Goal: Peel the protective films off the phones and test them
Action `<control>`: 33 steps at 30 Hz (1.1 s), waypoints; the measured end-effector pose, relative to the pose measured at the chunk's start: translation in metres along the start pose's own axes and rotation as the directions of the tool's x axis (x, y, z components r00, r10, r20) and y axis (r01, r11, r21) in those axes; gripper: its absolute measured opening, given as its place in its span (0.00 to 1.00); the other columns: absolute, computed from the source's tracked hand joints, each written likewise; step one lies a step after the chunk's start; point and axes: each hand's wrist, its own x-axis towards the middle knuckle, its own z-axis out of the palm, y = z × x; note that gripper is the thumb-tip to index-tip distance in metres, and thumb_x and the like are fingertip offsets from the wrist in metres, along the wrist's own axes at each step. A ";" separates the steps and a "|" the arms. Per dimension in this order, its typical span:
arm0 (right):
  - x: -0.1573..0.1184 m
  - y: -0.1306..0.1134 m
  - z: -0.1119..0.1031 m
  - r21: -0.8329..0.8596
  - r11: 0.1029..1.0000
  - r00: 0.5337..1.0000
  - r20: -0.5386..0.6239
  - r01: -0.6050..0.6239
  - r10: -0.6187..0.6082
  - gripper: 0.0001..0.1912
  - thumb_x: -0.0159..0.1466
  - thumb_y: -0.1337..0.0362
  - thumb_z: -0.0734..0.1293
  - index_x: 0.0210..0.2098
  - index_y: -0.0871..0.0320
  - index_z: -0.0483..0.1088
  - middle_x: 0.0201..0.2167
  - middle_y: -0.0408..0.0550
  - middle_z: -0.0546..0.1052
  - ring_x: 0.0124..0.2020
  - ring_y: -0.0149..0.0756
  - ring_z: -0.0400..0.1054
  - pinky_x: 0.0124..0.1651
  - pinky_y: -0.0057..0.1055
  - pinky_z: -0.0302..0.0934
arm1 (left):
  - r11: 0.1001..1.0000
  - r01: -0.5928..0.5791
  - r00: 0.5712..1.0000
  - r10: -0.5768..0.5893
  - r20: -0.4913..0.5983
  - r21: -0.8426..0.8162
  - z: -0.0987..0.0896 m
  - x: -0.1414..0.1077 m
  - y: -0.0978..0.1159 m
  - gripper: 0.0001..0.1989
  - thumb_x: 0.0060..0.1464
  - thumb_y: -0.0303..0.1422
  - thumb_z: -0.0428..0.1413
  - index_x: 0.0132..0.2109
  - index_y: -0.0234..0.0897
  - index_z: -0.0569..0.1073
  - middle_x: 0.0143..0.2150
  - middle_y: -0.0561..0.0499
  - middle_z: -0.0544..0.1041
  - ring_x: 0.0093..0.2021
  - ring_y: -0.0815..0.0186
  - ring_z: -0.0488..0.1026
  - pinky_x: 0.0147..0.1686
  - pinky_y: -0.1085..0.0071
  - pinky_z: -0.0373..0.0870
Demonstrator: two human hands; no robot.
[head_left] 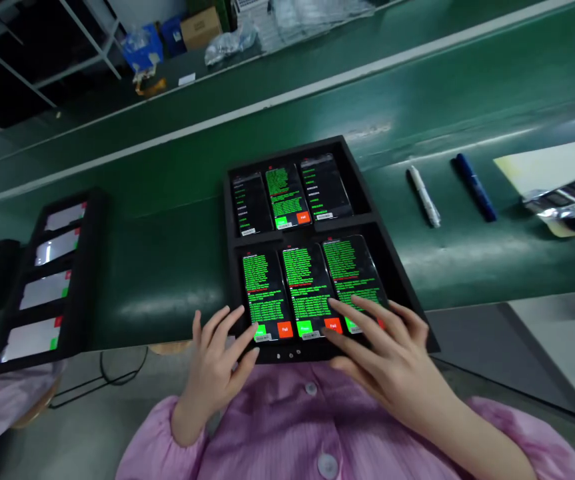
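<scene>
The left hand (214, 363) and right hand (387, 353) both lie open over the near edge of a black foam tray (227, 220), their fingers (362, 313) spread and released, gripping nothing. The right fingertips rest across the near row of phones, on the middle phone (304, 287) and the right phone (352, 267), with the forefinger just above a red Fail button (333, 325). The left fingers (227, 327) curve beside the near-left phone (264, 293), though whether they touch its glass I cannot tell. Straight ahead of the fingers lies the far row of phones (286, 197), all lit with green text (the outer two dimmer). A light, flat touch like this suits bare glass, since it keeps each press to one button. Past the right fingers, a white marker (424, 197) and a blue marker (476, 188) lie on the green conveyor belt (167, 300), with a foil bag (564, 207) beyond them; left of the fingers sits a second tray (90, 267) of pale-screened phones (44, 291)
</scene>
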 end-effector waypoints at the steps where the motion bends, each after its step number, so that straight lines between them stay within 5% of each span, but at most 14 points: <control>1: -0.004 0.005 -0.004 -0.004 1.000 0.999 -0.034 -0.028 0.028 0.19 0.78 0.49 0.60 0.49 0.48 0.81 0.61 0.51 0.79 0.64 0.47 0.68 0.67 0.51 0.51 | 1.000 -0.005 1.000 0.004 -0.028 -0.018 0.001 0.014 -0.002 0.17 0.71 0.30 0.55 0.63 0.43 0.76 0.67 0.43 0.73 0.70 0.55 0.65 0.77 0.45 0.41; 4: -0.014 0.019 -0.015 -0.114 0.989 0.995 -0.050 -0.089 0.084 0.21 0.78 0.49 0.59 0.49 0.51 0.81 0.61 0.55 0.79 0.63 0.54 0.68 0.64 0.56 0.52 | 0.996 -0.022 0.996 0.015 -0.086 -0.081 0.009 0.081 -0.015 0.16 0.73 0.34 0.52 0.62 0.44 0.76 0.63 0.44 0.77 0.65 0.56 0.71 0.75 0.41 0.48; 8: -0.021 0.025 -0.026 -0.183 0.981 0.997 -0.059 -0.067 0.057 0.18 0.79 0.54 0.59 0.51 0.53 0.79 0.59 0.57 0.79 0.61 0.56 0.69 0.60 0.58 0.52 | 0.999 0.040 0.997 -0.038 0.064 -0.035 0.031 0.181 -0.036 0.18 0.72 0.41 0.55 0.64 0.48 0.76 0.71 0.43 0.70 0.71 0.46 0.64 0.71 0.24 0.48; 11: -0.025 0.026 -0.035 -0.168 0.986 0.995 -0.102 -0.019 0.002 0.12 0.78 0.65 0.61 0.54 0.54 0.76 0.55 0.57 0.80 0.56 0.51 0.71 0.56 0.52 0.55 | 0.998 0.060 0.986 -0.063 0.153 0.021 0.038 0.213 -0.045 0.16 0.72 0.43 0.55 0.58 0.48 0.81 0.76 0.43 0.64 0.76 0.39 0.57 0.69 0.17 0.41; 13: -0.029 0.028 -0.039 -0.139 0.990 0.994 -0.110 -0.004 -0.011 0.12 0.77 0.69 0.61 0.53 0.56 0.74 0.53 0.57 0.79 0.54 0.49 0.72 0.54 0.50 0.57 | 0.998 0.067 0.994 -0.068 0.082 0.005 0.033 0.203 -0.047 0.17 0.73 0.43 0.53 0.60 0.46 0.80 0.75 0.42 0.66 0.74 0.41 0.60 0.69 0.19 0.44; 16: -0.034 0.032 -0.039 -0.080 0.996 0.994 -0.110 -0.030 0.021 0.12 0.75 0.71 0.62 0.53 0.57 0.74 0.52 0.57 0.78 0.53 0.47 0.71 0.53 0.48 0.59 | 0.992 0.089 0.991 -0.098 -0.086 -0.094 0.013 0.150 -0.046 0.19 0.75 0.39 0.49 0.66 0.44 0.74 0.67 0.42 0.74 0.68 0.51 0.70 0.72 0.34 0.57; 20: -0.030 0.022 -0.027 -0.150 0.985 0.996 -0.040 -0.085 0.080 0.14 0.77 0.63 0.60 0.58 0.56 0.72 0.55 0.59 0.77 0.54 0.53 0.70 0.54 0.53 0.59 | 0.983 0.098 0.994 -0.105 -0.041 -0.155 -0.009 0.060 -0.031 0.20 0.73 0.32 0.53 0.68 0.46 0.70 0.59 0.48 0.80 0.60 0.60 0.77 0.68 0.53 0.67; 24: -0.022 -0.005 -0.014 -0.272 0.955 0.987 0.075 -0.119 0.144 0.24 0.78 0.51 0.55 0.64 0.50 0.73 0.63 0.65 0.72 0.60 0.70 0.67 0.53 0.67 0.59 | 0.984 0.143 0.988 -0.137 0.066 -0.102 -0.014 -0.003 -0.004 0.23 0.70 0.28 0.54 0.69 0.45 0.69 0.60 0.48 0.79 0.60 0.62 0.76 0.72 0.56 0.62; 28: -0.022 -0.020 -0.004 -0.294 0.949 0.983 0.103 -0.113 0.149 0.27 0.78 0.47 0.53 0.64 0.46 0.76 0.65 0.66 0.71 0.66 0.77 0.62 0.56 0.76 0.57 | 0.988 0.157 0.977 -0.155 0.150 -0.005 -0.012 -0.022 0.018 0.23 0.71 0.30 0.54 0.69 0.48 0.71 0.69 0.43 0.69 0.69 0.55 0.67 0.75 0.44 0.53; 33: -0.005 -0.007 0.010 -0.297 0.945 0.977 0.119 -0.137 0.179 0.27 0.76 0.42 0.57 0.65 0.43 0.75 0.67 0.63 0.70 0.72 0.77 0.54 0.63 0.83 0.46 | 0.980 0.187 0.964 -0.197 0.180 0.072 0.004 0.008 0.011 0.20 0.72 0.36 0.54 0.67 0.54 0.74 0.75 0.42 0.62 0.73 0.43 0.59 0.71 0.26 0.49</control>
